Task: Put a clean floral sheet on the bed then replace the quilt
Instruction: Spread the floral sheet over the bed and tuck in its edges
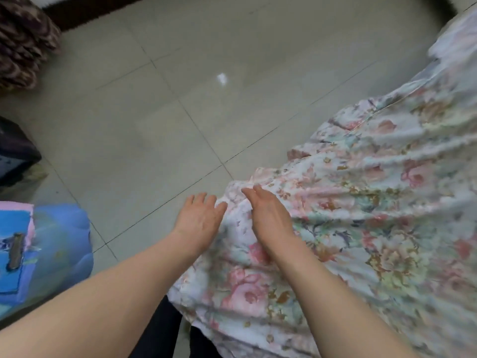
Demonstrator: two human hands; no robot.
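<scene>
Your left hand [198,218] flat, fingers straight, grasping nothing, at bunched corner of floral sheet [361,215]. Your right hand [268,215] also unclenched, fingers straight, resting on same corner from above. Sheet spreads right and away from your hands, ridged folds running toward right frame edge; right hand nearer its bulk. Bed beneath hidden; sheet's far end cut off. Motion blur. Blue quilt [64,244] lower left on tiled floor [154,112].
</scene>
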